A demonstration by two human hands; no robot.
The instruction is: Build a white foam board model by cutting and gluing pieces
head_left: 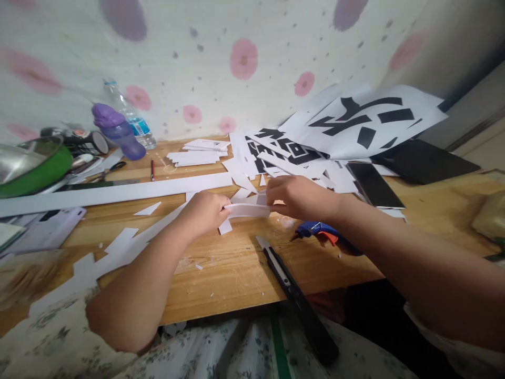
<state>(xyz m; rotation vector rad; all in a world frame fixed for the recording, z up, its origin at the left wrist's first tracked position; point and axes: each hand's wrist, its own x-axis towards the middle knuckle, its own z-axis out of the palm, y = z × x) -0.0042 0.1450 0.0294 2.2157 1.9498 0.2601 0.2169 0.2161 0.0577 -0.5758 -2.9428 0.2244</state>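
Observation:
A short white strip of card or foam board (249, 211) is stretched between my two hands, slightly curved, just above the wooden table. My left hand (205, 210) pinches its left end. At the other end, my right hand (294, 197) grips it with fingers and thumb closed. Below the strip lies a black utility knife (294, 295), blade out, its handle jutting past the table's front edge. Close under my right forearm rests a blue glue gun (311, 229) with an orange trigger. White offcuts (240, 181) surround the hands.
Printed sheets with black shapes (355, 118) lean at the back right beside a dark phone-like slab (374, 184). A long white strip (118, 193) crosses the left side. Behind it stand a purple bottle (118, 131), a clear water bottle (138, 123) and a green bowl (35, 171).

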